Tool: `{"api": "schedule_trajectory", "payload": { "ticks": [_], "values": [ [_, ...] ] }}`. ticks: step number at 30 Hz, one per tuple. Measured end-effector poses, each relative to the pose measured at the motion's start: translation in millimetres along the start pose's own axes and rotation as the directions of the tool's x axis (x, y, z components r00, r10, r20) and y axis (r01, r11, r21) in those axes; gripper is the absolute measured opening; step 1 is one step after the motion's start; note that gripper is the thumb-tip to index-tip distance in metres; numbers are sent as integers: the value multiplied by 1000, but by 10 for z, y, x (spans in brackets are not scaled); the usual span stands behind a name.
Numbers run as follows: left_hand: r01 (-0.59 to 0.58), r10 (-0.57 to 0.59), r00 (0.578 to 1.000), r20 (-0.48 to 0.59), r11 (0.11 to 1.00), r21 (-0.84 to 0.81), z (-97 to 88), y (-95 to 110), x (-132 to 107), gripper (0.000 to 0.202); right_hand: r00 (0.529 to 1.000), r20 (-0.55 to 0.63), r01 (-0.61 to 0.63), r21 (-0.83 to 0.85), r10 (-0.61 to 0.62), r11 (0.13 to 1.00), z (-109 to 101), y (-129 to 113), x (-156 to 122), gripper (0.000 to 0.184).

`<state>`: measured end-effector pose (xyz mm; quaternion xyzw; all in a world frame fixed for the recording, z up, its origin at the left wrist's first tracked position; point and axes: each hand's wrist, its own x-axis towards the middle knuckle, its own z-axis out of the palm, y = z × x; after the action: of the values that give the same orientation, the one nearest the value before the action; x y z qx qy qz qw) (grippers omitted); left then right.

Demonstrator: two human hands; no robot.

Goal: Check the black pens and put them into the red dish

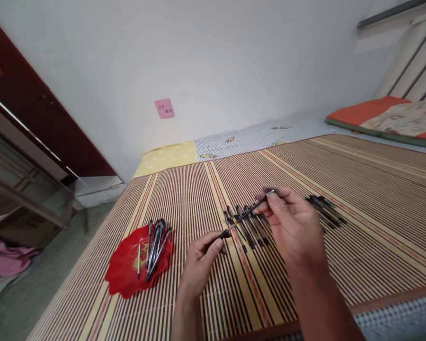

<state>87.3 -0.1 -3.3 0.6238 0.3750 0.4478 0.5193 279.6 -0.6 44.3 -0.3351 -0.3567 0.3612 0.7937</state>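
Observation:
A slim dark pen runs slantwise between my two hands above the striped mat. My left hand pinches its lower end, a black piece, between thumb and fingers. At the upper end, my right hand grips it near a shiny tip. A thin, paler stretch of the pen shows just beyond my left fingers; whether the parts are joined there I cannot tell. Behind and beneath it lies a row of several black pens, partly hidden by my right hand. More dark pens lie right of that hand.
Left of my hands, a red scalloped plate holds several pens and a thin white stick-like piece. The striped mat covers the bed. A folded orange-edged pad lies far right, and a wall stands behind.

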Motion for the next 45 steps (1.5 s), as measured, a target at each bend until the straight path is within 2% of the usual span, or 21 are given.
{"api": "schedule_trajectory", "payload": {
  "ticks": [4, 9, 13, 16, 20, 23, 25, 28, 31, 35, 38, 42, 45],
  "values": [
    [1, -1, 1000, -12, 1000, 18, -8, -31, 4, 25, 999, 43, 7, -45, -5, 999, -26, -4, -18, 10],
    [-8, 8, 1000, -2, 1000, -2, 28, 15, 14, 21, 973, 225, -7, -170, 46, 985, -11, -10, -56, 13],
    [41, -39, 999, 14, 994, -102, 67, 76, -8, 21, 922, 354, -85, -211, 157, 974, 46, 51, -56, 12],
    [75, -70, 997, 32, 979, -188, 81, 90, -34, 24, 861, 453, -132, -242, 232, 961, 82, 110, -57, 12],
    [117, -103, 993, 59, 939, -324, 90, 79, -62, 25, 799, 526, -164, -274, 291, 948, 98, 148, -74, 14],
    [179, -152, 984, 97, 892, -416, 103, 79, -68, 28, 780, 542, -194, -269, 314, 944, 90, 159, -81, 15],
    [198, -174, 980, 94, 874, -444, 113, 90, -64, 29, 784, 534, -204, -261, 317, 944, 82, 176, -78, 14],
    [165, -157, 986, 53, 909, -383, 123, 115, -48, 26, 822, 484, -203, -244, 301, 948, 77, 221, -66, 11],
    [119, -126, 992, -5, 946, -301, 126, 134, -32, 24, 846, 433, -226, -239, 312, 944, 80, 265, -60, 19],
    [117, -139, 988, -64, 956, -270, 130, 132, -21, 24, 833, 408, -306, -225, 375, 925, 70, 294, -64, 22],
    [122, -150, 985, -79, 952, -280, 134, 119, -18, 26, 816, 445, -301, -220, 370, 928, 59, 311, -69, 26],
    [130, -154, 986, -69, 953, -274, 133, 112, -15, 27, 848, 386, -300, -215, 363, 930, 78, 345, -68, 17],
    [129, -154, 985, -77, 957, -261, 132, 111, -15, 27, 855, 341, -332, -221, 392, 917, 101, 357, -67, 22]
  ]
}}
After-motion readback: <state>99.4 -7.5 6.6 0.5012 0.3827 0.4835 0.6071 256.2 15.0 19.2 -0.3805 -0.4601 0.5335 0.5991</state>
